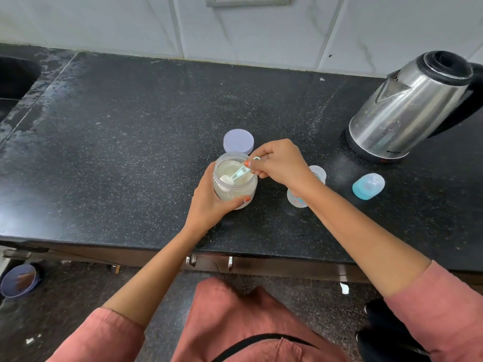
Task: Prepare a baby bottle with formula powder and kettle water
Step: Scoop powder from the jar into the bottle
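Note:
A clear jar of white formula powder (230, 190) stands open on the black counter (130, 152), and my left hand (209, 202) wraps around its near side. My right hand (278, 160) pinches the handle of a pale teal scoop (239, 175) whose bowl is down in the powder. The open baby bottle (317, 173) stands just right of the jar, mostly hidden behind my right wrist. Its blue cap with the teat (368, 186) lies on its side further right. A steel electric kettle (410, 108) sits on its base at the back right.
The jar's lilac lid (238, 141) lies flat just behind the jar. A dark sink (15, 77) sits at the far left of the counter. A tiled wall (235, 27) backs it. A small bowl (18, 280) is on the floor at lower left.

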### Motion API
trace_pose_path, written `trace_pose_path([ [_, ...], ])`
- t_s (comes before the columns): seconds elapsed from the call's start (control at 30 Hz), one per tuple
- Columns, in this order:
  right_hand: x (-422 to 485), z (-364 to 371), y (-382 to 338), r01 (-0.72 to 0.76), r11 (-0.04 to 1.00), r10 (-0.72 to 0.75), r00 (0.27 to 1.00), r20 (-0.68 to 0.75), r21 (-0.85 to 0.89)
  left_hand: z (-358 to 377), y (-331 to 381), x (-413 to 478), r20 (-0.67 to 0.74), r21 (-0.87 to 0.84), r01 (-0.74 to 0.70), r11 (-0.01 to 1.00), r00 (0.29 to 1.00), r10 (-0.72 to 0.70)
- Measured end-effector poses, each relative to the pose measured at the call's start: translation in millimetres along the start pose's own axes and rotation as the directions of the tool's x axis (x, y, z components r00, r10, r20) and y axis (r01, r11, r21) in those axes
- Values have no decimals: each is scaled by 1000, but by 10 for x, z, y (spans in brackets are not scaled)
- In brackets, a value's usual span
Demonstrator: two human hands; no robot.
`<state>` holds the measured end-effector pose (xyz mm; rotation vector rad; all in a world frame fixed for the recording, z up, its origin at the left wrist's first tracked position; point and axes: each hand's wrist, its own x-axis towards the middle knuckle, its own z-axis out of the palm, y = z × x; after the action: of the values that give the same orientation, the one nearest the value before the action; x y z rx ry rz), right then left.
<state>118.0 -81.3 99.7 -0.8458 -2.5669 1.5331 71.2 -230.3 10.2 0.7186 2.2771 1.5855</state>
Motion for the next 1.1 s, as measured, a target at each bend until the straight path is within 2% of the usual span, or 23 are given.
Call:
trace_pose_path([
  [0.2, -43, -29, 97, -59, 988, 71, 994, -80, 143, 0, -18, 7, -7, 17, 4, 1000, 1000, -4],
  [0.53, -114, 21, 222, -171, 924, 199, 979, -49, 343, 5, -43, 7, 1, 28, 1, 1000, 1000, -1],
  [1.0, -249, -120, 229, -158, 834, 208, 977, -36, 529, -39, 30, 34, 68, -71, -75, 995, 995, 79],
  [1.1, -286, -196, 222, -150, 821, 198, 980, -27, 551, -71, 31, 43, 78, -60, -43, 997, 996, 48],
])
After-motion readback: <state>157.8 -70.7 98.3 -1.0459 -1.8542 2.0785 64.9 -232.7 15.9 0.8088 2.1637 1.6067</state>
